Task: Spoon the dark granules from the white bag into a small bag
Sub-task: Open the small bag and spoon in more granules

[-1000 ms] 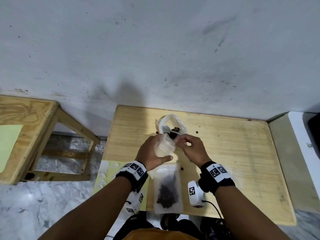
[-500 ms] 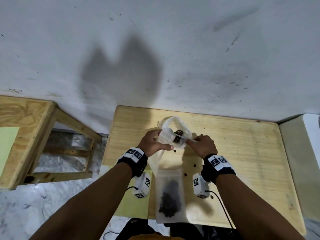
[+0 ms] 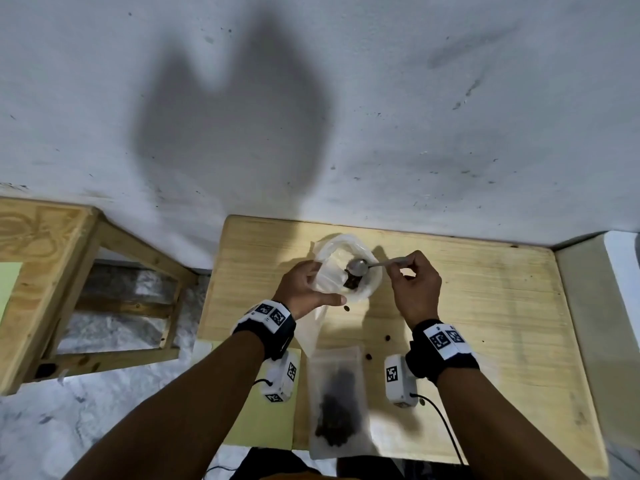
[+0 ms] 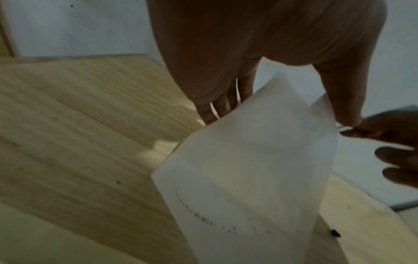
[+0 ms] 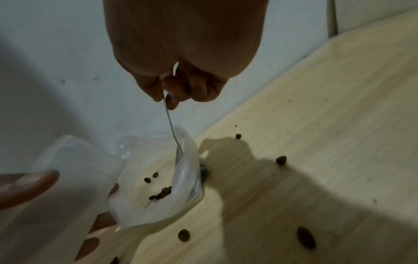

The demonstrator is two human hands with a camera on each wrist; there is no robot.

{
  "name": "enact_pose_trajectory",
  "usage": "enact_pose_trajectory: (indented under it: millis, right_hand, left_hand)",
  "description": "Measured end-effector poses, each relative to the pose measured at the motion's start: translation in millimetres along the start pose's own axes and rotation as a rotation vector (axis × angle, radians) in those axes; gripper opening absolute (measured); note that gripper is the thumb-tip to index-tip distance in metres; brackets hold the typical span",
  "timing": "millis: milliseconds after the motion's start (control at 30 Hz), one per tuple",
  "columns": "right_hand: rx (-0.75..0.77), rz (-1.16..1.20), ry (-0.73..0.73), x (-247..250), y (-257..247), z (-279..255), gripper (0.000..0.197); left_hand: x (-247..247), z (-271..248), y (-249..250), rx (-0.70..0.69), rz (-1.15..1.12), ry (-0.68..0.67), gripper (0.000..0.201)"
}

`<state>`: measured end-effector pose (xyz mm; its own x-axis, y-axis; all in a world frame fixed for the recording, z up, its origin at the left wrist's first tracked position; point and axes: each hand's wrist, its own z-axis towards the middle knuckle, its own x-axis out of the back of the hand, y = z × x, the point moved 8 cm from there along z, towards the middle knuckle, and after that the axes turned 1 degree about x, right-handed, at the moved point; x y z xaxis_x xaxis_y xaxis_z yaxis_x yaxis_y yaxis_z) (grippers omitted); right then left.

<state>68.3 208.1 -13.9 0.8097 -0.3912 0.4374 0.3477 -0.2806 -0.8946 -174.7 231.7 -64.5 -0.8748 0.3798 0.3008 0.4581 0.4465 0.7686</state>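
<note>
A white plastic bag (image 3: 332, 247) stands open at the back of the table, with dark granules (image 3: 353, 284) inside. My right hand (image 3: 412, 289) pinches the handle of a metal spoon (image 3: 358, 266), whose bowl is at the bag's mouth. In the right wrist view the spoon (image 5: 170, 123) dips into the bag (image 5: 135, 210) beside the granules (image 5: 161, 194). My left hand (image 3: 304, 289) grips a frosted small bag (image 4: 248, 169) that hangs down from it (image 3: 311, 327), and its fingers lie against the white bag's left side.
A second small bag (image 3: 337, 403) holding granules lies flat at the table's front edge. Loose granules (image 3: 388, 337) dot the wooden table (image 3: 485, 306). A wall runs close behind, a wooden frame (image 3: 45, 237) stands left, a pale ledge (image 3: 588, 306) right.
Both hands moved from the small bag's mouth back to the white bag. The right hand then drew off to the right, so the spoon's bowl now shows at the bag's mouth.
</note>
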Motion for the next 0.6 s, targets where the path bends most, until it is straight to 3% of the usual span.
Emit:
enact_pose_trajectory:
  millis: [100,233,333,467,600]
  right_hand:
    - [0.117,-0.042,-0.036,-2,-9,1,0.020]
    - [0.213,-0.230,-0.052,-4,-6,-1,0.011]
    - [0.203,-0.265,-0.051,-6,-1,-4,0.013]
    - [0.157,-0.121,-0.018,-6,-5,-9,0.036]
    - [0.167,-0.124,0.008,-10,-11,-13,0.027]
  left_hand:
    - [-1,-4,2,-0.060,0.023,0.011,0.102]
    - [-3,-8,0,-0.090,0.024,0.008,0.104]
    - [-1,-9,0,-0.094,0.001,0.034,0.101]
    - [1,-5,-5,-0.036,-0.098,0.041,0.097]
    - [2,-2,-8,-0.010,-0.118,0.050,0.095]
